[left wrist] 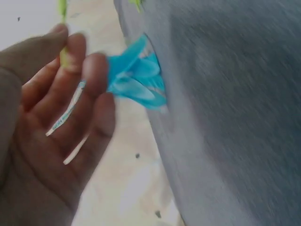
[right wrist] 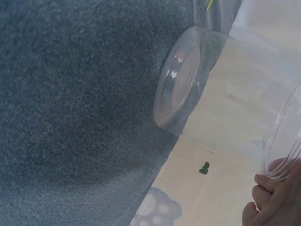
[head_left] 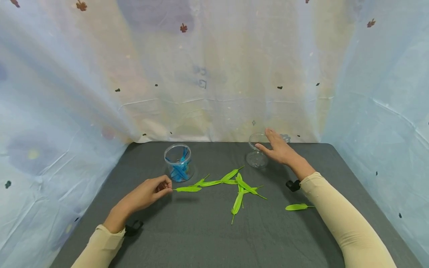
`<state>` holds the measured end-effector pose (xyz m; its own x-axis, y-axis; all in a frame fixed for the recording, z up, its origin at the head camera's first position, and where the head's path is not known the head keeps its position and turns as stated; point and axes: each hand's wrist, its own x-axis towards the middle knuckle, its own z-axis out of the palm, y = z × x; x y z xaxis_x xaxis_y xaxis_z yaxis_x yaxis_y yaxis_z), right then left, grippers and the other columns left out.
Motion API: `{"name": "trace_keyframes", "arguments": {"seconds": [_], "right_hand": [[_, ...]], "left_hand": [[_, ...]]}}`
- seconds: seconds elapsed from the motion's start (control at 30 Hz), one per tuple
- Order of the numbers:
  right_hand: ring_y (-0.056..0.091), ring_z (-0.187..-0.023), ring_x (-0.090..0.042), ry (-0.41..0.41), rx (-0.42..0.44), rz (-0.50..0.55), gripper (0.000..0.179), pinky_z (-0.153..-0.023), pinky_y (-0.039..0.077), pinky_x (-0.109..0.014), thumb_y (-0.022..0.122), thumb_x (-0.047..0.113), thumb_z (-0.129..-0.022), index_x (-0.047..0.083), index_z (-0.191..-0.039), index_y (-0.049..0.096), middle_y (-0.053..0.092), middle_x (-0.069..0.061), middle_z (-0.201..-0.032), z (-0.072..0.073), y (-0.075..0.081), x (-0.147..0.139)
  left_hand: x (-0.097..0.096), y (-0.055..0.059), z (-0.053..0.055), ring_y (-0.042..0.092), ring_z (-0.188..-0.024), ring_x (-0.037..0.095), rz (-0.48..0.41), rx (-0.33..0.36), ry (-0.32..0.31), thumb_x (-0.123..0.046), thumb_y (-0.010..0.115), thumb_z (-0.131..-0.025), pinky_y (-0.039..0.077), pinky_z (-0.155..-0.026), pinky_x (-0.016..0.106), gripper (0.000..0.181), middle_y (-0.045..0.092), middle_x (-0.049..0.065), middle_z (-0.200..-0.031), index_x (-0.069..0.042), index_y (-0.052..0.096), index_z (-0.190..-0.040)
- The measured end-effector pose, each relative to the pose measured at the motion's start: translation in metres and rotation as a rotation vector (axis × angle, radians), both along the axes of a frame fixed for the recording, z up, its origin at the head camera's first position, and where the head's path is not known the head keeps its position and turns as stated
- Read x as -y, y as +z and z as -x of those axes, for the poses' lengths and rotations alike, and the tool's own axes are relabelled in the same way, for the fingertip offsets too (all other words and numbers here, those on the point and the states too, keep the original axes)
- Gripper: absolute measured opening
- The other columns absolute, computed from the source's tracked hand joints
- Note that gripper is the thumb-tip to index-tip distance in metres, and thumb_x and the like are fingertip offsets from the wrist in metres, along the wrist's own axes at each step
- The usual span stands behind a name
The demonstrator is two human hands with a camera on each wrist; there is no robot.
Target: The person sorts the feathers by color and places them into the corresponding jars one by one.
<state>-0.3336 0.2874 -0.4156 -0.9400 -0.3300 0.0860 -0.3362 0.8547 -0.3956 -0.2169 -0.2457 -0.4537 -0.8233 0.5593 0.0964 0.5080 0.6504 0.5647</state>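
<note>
My left hand (head_left: 144, 194) pinches the thin quill of a green feather (head_left: 188, 189) between thumb and fingertips, left of a pile of similar green feathers (head_left: 239, 188) on the table. Just beyond that hand stands a clear jar (head_left: 177, 149) with blue feathers (head_left: 180, 171) inside; in the left wrist view the blue feathers (left wrist: 136, 77) show past the fingers. On the right, my right hand (head_left: 280, 149) touches the rim of a second clear jar (head_left: 257, 160), fingers fairly straight. In the right wrist view, fingertips (right wrist: 268, 183) meet that rim; no feathers show inside.
One green feather (head_left: 296, 207) lies apart near the right forearm. Dark grey cloth covers the table (head_left: 201, 238). A pale patterned curtain (head_left: 218, 74) hangs behind the back edge and along both sides.
</note>
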Motion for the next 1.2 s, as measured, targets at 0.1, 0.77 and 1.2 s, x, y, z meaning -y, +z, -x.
{"name": "trace_keyframes", "arguments": {"seconds": [0.1,0.77,1.2], "right_hand": [[0.001,-0.165,-0.046,-0.002,-0.004,0.004,0.096,-0.132,0.006,-0.067,0.047,0.061,-0.111,-0.002,-0.171,0.005,0.003,-0.025,-0.178,0.001,-0.002,0.0],[0.0,-0.165,-0.046,0.001,0.011,0.011,0.096,-0.131,0.006,-0.067,0.047,0.06,-0.112,-0.001,-0.171,0.003,0.0,-0.024,-0.179,0.002,-0.003,-0.002],[0.0,-0.165,-0.045,0.004,0.002,0.03,0.096,-0.131,0.005,-0.068,0.049,0.059,-0.111,0.0,-0.172,0.004,0.001,-0.023,-0.179,0.007,-0.007,-0.004]], "left_hand": [[-0.009,0.005,0.002,0.065,-0.086,0.004,-0.02,-0.082,0.039,-0.029,0.07,-0.107,0.057,-0.073,0.029,0.005,0.071,-0.005,-0.099,-0.027,0.066,-0.109],[-0.077,0.031,0.021,0.063,-0.082,0.01,-0.182,-0.368,0.133,-0.014,0.076,-0.102,0.057,-0.071,0.033,0.014,0.072,-0.007,-0.106,-0.02,0.078,-0.115],[-0.121,0.043,0.049,0.065,-0.082,0.011,-0.286,-0.389,0.174,-0.017,0.08,-0.099,0.057,-0.072,0.034,0.009,0.074,-0.004,-0.097,-0.018,0.078,-0.107]]}}
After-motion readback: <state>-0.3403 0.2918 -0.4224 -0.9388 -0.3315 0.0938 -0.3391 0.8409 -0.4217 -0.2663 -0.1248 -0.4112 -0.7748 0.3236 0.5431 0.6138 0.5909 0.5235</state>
